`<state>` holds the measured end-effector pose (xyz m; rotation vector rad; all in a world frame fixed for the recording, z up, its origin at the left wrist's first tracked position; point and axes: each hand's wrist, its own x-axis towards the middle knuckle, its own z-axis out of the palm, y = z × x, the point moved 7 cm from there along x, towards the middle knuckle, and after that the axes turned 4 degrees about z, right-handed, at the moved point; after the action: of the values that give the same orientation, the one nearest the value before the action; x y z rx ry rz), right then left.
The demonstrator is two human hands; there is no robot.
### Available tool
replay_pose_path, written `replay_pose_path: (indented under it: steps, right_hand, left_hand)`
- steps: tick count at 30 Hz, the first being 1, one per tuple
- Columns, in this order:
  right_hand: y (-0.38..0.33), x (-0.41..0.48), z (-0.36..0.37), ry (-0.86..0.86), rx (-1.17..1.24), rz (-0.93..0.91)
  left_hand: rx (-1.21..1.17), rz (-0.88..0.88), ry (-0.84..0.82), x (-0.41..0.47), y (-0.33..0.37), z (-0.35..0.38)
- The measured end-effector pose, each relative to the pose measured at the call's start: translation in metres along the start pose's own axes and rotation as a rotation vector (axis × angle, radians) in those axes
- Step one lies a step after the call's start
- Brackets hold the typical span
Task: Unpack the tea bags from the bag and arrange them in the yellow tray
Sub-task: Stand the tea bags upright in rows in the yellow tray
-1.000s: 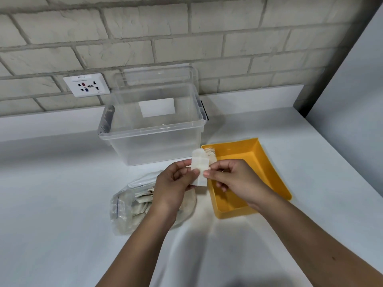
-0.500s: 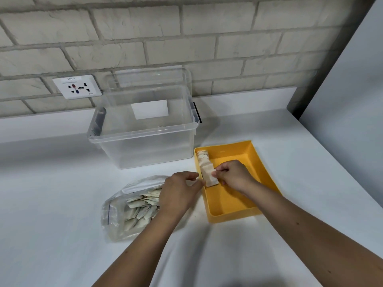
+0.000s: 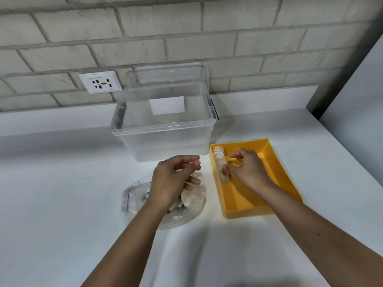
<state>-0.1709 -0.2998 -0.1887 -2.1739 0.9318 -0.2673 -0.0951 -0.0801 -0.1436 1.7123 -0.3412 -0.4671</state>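
A yellow tray (image 3: pixel 275 175) sits on the white counter, right of centre. A row of tea bags (image 3: pixel 220 160) stands along its left wall. My right hand (image 3: pixel 246 168) is inside the tray, its fingertips pinching the nearest tea bag (image 3: pixel 225 179) at the end of the row. A clear plastic bag (image 3: pixel 136 197) with several tea bags lies left of the tray. Above the bag's opening hovers my left hand (image 3: pixel 174 179), fingers curled and apart, holding nothing that I can see; it hides part of the bag.
A large clear plastic bin (image 3: pixel 165 137) stands behind the bag and tray, against the brick wall. A wall socket (image 3: pixel 101 82) is at the upper left. A grey panel (image 3: pixel 360 100) borders the counter on the right.
Both hands held a tea bag up together. My right hand carried it down into the tray against the row, and my left hand let go and moved back over the plastic bag.
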Motion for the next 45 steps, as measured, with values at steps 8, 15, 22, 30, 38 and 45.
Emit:
replay_pose_path:
  steps: [8,15,22,30,38,45]
  right_hand:
    - [-0.076,-0.095,0.017,-0.119,0.350,-0.297]
    - [-0.079,-0.130,0.078,-0.073,-0.111,-0.564]
    - [-0.080,-0.120,0.085,0.132,-0.520,-0.569]
    - [-0.085,-0.123,0.072,0.113,-0.346,-0.494]
    - [-0.113,-0.136,0.026,-0.079,0.029,-0.417]
    - [-0.145,-0.149,0.018,-0.443,0.551,-0.335]
  left_hand:
    - [0.155,0.082,0.188,-0.030,-0.009,-0.103]
    - [0.684,0.192,0.103,-0.053,-0.055,-0.095]
    - [1.004,0.297,0.035,-0.053,-0.061,-0.071]
    - [0.857,0.274,0.139,-0.050,-0.064,-0.074]
    - [-0.199,-0.051,0.229,-0.064,-0.053,-0.105]
    - [-0.809,-0.231,0.057,-0.075,-0.054,-0.058]
